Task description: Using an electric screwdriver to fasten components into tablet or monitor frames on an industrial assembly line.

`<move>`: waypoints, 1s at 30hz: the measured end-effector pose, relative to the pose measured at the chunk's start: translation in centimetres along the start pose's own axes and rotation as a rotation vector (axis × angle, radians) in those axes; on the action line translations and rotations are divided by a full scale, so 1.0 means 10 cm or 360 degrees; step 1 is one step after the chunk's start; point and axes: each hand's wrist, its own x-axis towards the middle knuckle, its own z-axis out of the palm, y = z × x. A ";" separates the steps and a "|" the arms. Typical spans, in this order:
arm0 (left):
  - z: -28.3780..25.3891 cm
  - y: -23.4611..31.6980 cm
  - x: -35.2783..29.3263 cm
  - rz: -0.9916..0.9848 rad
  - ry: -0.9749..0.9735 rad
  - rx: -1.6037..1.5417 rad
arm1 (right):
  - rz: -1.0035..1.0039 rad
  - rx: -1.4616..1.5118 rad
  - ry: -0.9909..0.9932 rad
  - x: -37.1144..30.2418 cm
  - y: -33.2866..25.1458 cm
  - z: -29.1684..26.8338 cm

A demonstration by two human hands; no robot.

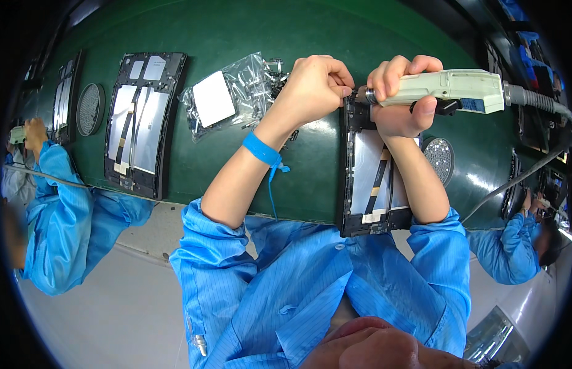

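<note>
My right hand (401, 101) is wrapped round a pale green electric screwdriver (461, 86), held roughly level with its tip toward the left. My left hand (316, 86) is pinched at thumb and forefinger close to that tip, over the far left corner of an open tablet-like device (363, 154). Whatever is between those fingertips is too small to make out. The device has a black frame, silver panels and a dark ribbon strip. It lies on the green bench beneath my right forearm, which covers part of it. A blue wrist strap (261, 149) circles my left wrist.
A clear plastic bag (252, 80) with small dark parts and a white label (213, 99) lies left of my hands. Further left are a second device (123, 117) and a round dish (90, 109). A dish of small parts (438, 161) sits right. Co-workers flank me; a cable (538, 163) trails right.
</note>
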 end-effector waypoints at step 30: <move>-0.01 0.20 -0.12 0.1134 0.0161 0.0818 | -0.0113 0.0069 0.0058 0.09 -0.29 -0.06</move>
